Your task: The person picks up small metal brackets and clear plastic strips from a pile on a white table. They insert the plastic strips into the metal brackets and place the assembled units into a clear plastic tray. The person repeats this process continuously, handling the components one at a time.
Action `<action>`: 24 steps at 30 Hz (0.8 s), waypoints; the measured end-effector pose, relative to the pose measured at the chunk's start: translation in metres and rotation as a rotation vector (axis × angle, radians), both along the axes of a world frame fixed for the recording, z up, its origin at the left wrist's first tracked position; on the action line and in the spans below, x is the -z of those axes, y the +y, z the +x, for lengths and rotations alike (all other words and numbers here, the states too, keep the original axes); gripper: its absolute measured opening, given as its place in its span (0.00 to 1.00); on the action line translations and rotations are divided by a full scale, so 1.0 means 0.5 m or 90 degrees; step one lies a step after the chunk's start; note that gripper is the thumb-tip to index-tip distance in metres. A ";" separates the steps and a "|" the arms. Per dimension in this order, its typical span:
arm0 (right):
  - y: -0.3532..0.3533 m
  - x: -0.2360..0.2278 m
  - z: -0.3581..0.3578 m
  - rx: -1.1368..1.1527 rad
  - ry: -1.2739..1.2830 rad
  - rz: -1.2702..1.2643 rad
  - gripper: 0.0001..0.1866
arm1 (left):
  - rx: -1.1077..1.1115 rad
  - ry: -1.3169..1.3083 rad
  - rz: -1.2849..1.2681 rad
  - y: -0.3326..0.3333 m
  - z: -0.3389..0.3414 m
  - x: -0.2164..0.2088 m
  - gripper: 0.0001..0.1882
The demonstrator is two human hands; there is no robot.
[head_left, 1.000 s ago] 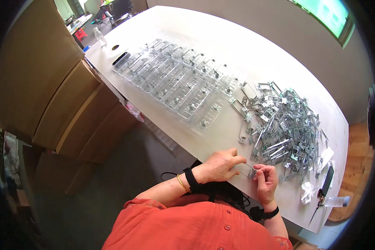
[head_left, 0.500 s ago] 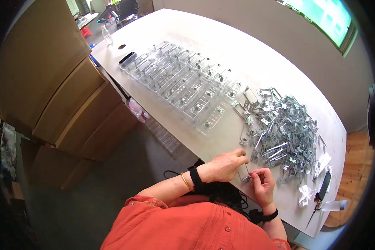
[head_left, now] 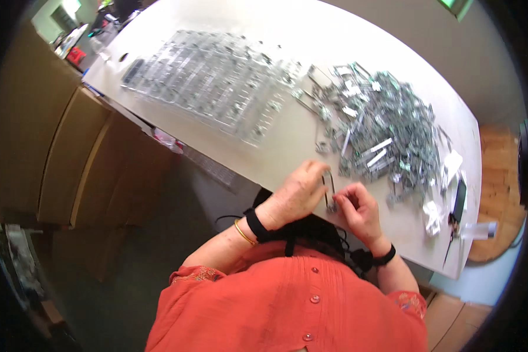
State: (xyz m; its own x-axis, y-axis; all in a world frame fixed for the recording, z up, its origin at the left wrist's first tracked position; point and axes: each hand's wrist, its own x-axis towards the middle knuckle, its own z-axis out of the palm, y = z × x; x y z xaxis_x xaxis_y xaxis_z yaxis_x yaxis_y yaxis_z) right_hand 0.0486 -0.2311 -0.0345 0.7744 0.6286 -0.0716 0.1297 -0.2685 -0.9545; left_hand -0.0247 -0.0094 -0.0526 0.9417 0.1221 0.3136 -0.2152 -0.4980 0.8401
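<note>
Over the near edge of the table, my left hand [head_left: 296,195] and my right hand [head_left: 361,212] work together on a narrow U-shaped metal frame [head_left: 332,183]. My left fingers are closed at its upper end. At its lower end, by a small dark fitting [head_left: 332,207], my right thumb and fingers pinch; blur hides the exact grip. Just beyond my hands lies a big heap of similar metal frames [head_left: 387,138], tangled together. Left of the heap stand clear plastic trays [head_left: 255,130] in rows, holding small metal parts.
Right of the heap lie a crumpled white tissue [head_left: 433,218], a black-handled tool with a thin pointed end [head_left: 459,199] and a clear tube [head_left: 478,230]. Large cardboard boxes [head_left: 58,158] stand at the left. A wall [head_left: 416,23] rises behind the white table [head_left: 287,161].
The whole view has shifted, so the table and hands appear higher in the picture. Both hands stay at the metal frame, which now shows more plainly between them.
</note>
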 end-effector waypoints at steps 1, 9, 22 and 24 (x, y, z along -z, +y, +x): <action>0.001 0.002 0.002 0.002 0.001 0.011 0.02 | -0.018 0.018 -0.008 -0.002 -0.001 -0.007 0.23; -0.001 0.010 0.000 0.014 0.047 0.068 0.04 | -0.049 0.034 0.009 -0.014 -0.007 -0.019 0.24; 0.001 0.013 0.004 0.020 0.024 0.073 0.04 | -0.025 0.034 0.034 -0.016 0.006 -0.033 0.18; -0.001 0.022 0.005 0.015 0.025 0.068 0.04 | -0.015 0.024 0.041 -0.016 0.009 -0.038 0.17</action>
